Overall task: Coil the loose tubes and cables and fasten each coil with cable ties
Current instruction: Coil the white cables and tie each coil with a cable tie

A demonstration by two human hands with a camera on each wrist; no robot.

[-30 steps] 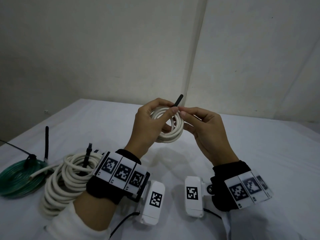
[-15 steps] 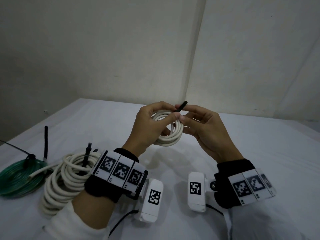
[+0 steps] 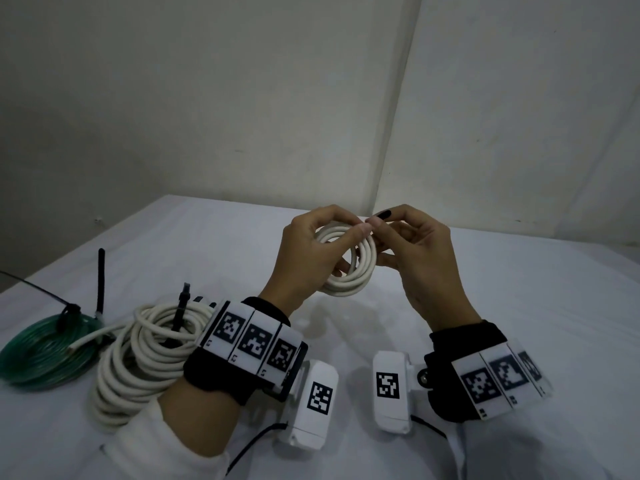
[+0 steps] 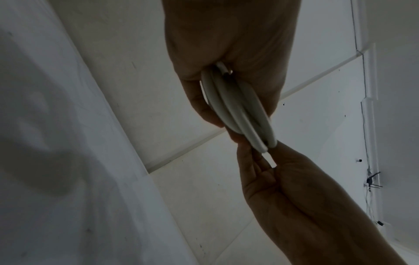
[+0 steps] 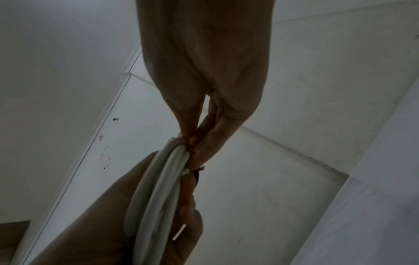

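- Wrist bands with printed markers sit nearest us in the head view, one on each forearm; both forearms are raised off the worktop, which is draped in white cloth.
- To our near left lies the large white coil with a black tie standing up from it, and beyond it the green coil, also tied. We judge both finished.
- Our left hand holds the small white coil up in mid-air, well clear of the worktop. Its grip is curled round the loops, thumb and fingertips pressing on the upper arc.
- Our right hand meets it at the top of the coil, its grip pinching the black cable tie, of which only a short dark tip shows above the fingers.
- Wrist views show the loops stacked flat between the two palms; the tie's head is hidden, so we cannot tell whether it is threaded.
- Handling, as we judge it: the tubing is light, smooth and springy, and the loops will fan apart if released. Hold is best kept across all the loops close beside the tie, while the other hand takes the tie's free tail.
- Farthest stand bare pale walls meeting in a corner.
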